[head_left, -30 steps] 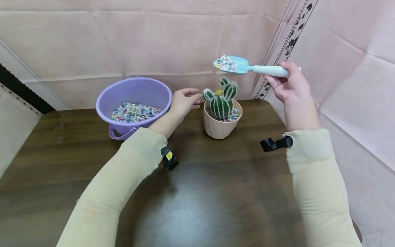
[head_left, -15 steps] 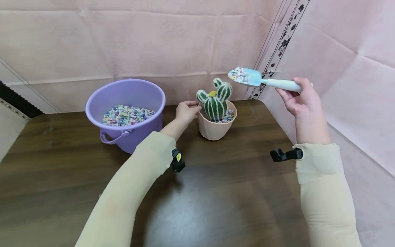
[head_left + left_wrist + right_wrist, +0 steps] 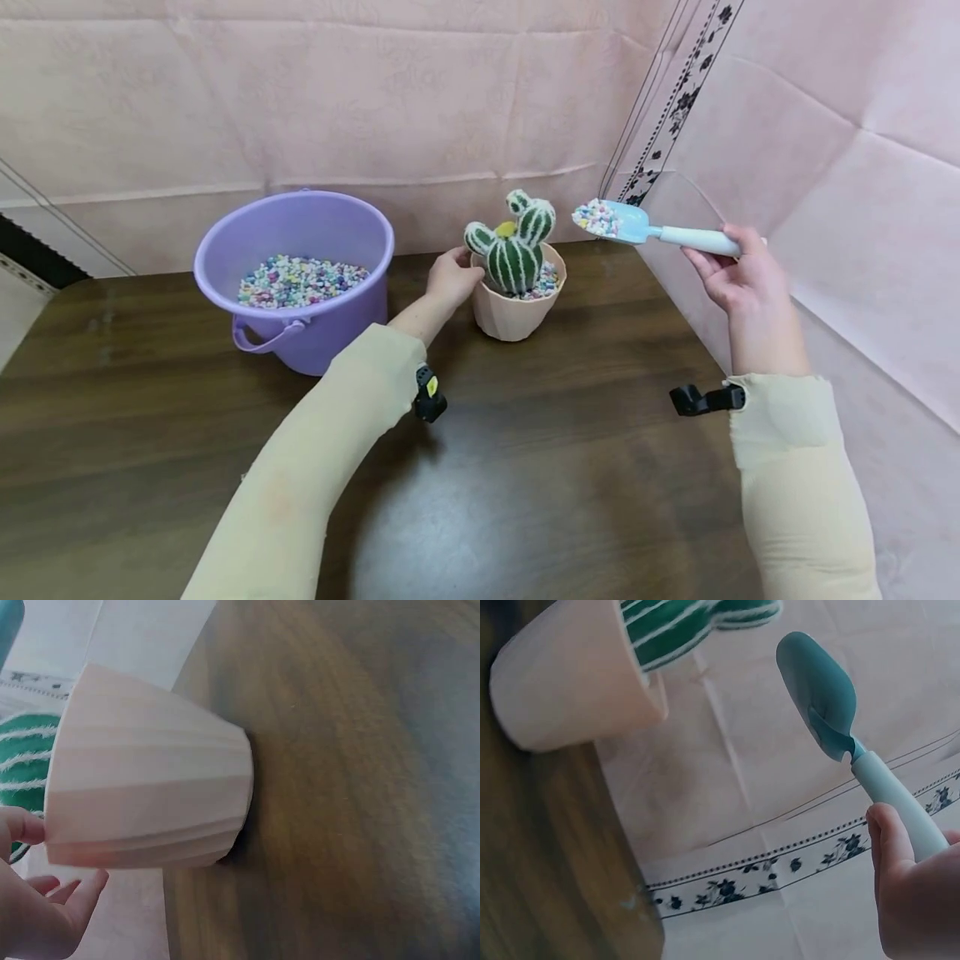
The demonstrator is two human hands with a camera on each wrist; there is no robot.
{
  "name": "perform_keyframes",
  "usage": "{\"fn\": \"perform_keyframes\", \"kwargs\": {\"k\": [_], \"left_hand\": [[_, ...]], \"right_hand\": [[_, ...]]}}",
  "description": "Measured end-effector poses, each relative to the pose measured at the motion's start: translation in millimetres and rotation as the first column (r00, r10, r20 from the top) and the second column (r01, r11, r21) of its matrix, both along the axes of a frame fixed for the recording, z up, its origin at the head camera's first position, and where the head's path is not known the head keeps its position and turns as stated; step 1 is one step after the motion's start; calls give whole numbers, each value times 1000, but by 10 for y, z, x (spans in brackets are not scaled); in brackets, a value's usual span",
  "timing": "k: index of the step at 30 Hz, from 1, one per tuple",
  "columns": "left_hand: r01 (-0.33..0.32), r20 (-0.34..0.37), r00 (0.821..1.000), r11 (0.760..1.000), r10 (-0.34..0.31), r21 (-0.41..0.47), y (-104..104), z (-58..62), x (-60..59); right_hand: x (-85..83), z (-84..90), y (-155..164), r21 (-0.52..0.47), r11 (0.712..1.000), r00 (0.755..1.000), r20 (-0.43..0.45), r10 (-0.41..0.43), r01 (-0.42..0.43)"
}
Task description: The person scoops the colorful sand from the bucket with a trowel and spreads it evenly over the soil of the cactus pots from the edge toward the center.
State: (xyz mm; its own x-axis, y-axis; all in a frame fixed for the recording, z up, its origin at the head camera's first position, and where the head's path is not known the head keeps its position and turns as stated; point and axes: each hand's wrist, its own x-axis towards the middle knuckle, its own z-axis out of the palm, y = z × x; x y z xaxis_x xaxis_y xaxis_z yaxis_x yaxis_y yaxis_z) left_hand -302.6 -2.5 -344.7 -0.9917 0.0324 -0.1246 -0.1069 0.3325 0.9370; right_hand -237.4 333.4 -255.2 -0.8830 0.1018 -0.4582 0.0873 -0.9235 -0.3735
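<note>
My right hand (image 3: 752, 283) grips the pale handle of a light blue garden trowel (image 3: 636, 225), held in the air to the right of the pot. Small pastel pebbles (image 3: 597, 218) lie heaped on its blade; the right wrist view shows only the underside of the trowel (image 3: 817, 690). A ribbed peach flowerpot (image 3: 507, 318) stands upright on the table. In it sit a fuzzy green cactus (image 3: 514, 267) with white stripes and some coloured pebbles (image 3: 547, 280). My left hand (image 3: 452, 282) pinches the pot's left rim, thumb (image 3: 26, 826) at the edge; part of its grip is hidden.
A purple bucket (image 3: 341, 337) with coloured pebbles (image 3: 300, 282) inside stands left of the pot, its handle (image 3: 266, 340) hanging at the front. The brown wooden table (image 3: 540, 467) meets pinkish cloth (image 3: 420, 100) at the back and right.
My left hand has moved from beside the pot onto its rim. The loaded trowel has moved right and down with my right hand. The head view has shifted slightly.
</note>
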Motion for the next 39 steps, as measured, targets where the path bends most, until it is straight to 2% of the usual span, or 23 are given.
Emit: {"fn": "perform_keyframes", "kwargs": {"k": [5, 11, 15, 19, 25, 33, 39], "left_hand": [[-15, 51, 999, 999, 13, 44, -34, -22, 51], [-58, 120, 992, 975, 33, 214, -53, -55, 83], [-75, 198, 980, 955, 17, 288, -59, -40, 135], [-141, 251, 966, 944, 65, 298, -16, 11, 208], [-193, 218, 966, 952, 142, 238, 75, 45, 281], [-224, 184, 966, 941, 180, 255, 196, 41, 322], [-211, 139, 973, 955, 185, 210, 251, -19, 332]], "right_hand": [[14, -151, 20, 22, 999, 999, 21, 47, -48], [37, -327, 4, 20, 993, 993, 5, 114, -114], [52, -393, -8, 23, 990, 990, -15, 140, -139], [55, -425, -25, 64, 985, 987, -19, 161, -160], [70, -465, -76, 109, 977, 982, -9, 187, -185], [65, -472, -140, 137, 972, 980, -11, 196, -193], [37, -455, -183, 167, 969, 983, 20, 184, -184]]}}
